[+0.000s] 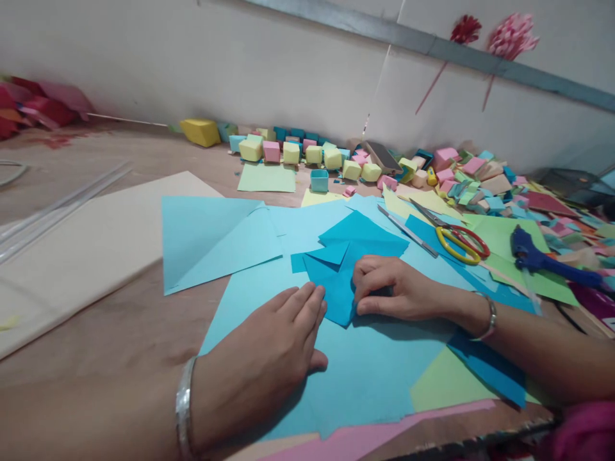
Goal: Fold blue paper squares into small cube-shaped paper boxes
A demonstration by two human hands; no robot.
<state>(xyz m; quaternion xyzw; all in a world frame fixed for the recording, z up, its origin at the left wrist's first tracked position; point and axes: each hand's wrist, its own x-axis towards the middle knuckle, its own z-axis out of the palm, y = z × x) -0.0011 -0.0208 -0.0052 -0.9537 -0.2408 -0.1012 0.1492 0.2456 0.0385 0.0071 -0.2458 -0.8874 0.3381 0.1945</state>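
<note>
A folded piece of darker blue paper (331, 285) lies on a large light blue sheet (365, 378). My left hand (269, 342) rests flat, its fingers stretched out, with the fingertips at the left edge of the folded paper. At the right edge, my right hand (403, 288) has its fingers curled and pinches the blue paper there; the exact grip is partly hidden. Just behind lies another darker blue piece (362, 232). To the left is a light blue sheet (211, 240) with a diagonal crease.
Scissors (459, 243), a slim metal cutter (408, 232) and a blue glue gun (542, 259) lie to the right. Small paper boxes (291, 153) line the wall. Paper scraps (494, 186) heap up at the back right. A cream board (96, 250) lies left.
</note>
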